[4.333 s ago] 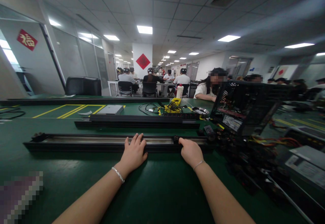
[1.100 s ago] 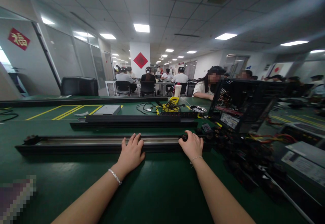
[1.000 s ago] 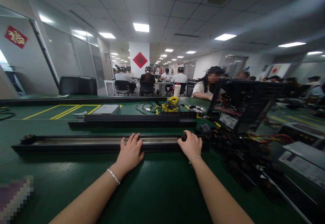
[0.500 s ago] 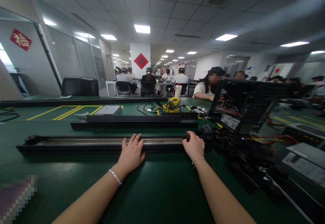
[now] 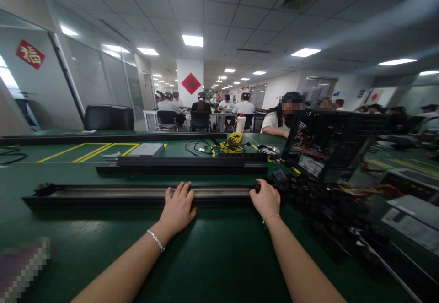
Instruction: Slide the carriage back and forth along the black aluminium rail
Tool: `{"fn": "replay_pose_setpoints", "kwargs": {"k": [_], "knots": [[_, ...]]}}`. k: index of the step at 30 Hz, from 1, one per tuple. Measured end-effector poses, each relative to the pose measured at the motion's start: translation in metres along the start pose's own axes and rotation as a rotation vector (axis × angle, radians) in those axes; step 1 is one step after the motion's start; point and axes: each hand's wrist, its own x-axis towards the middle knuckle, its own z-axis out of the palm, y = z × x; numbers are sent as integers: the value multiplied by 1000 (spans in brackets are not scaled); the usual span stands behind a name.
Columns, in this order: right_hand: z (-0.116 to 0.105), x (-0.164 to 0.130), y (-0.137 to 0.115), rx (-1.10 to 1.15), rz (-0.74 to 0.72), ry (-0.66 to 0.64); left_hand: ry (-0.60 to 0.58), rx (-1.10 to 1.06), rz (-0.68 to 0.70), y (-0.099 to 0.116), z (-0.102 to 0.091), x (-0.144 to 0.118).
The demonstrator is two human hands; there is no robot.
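Hands are meeting a long black rail (image 5: 137, 195) lying left-to-right across the green worktop (image 5: 206, 257): left hand (image 5: 178, 209) resting open mid-rail, right hand (image 5: 265, 200) curling around its right end.

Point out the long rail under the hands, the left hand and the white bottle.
long rail (image 5: 113, 196): head view, on its bare stretch left of the hands.
left hand (image 5: 177, 210): head view, on the back of the hand.
white bottle (image 5: 241, 124): head view, on its body.
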Motion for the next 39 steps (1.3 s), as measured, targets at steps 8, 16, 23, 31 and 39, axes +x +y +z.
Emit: {"fn": "replay_pose_setpoints", "kwargs": {"k": [8,16,23,31,39], "knots": [[1,-1,2,-8,-3,30,16,9,5,0,0,0],[0,-2,2,-18,42,40,14,9,11,0,0,0],[-2,4,8,-11,41,34,-3,2,7,0,-1,0],[-3,3,21,-47,125,113,6,-8,6,0,-1,0],[-3,6,29,-32,118,79,2,-4,2,1,-1,0]]}}
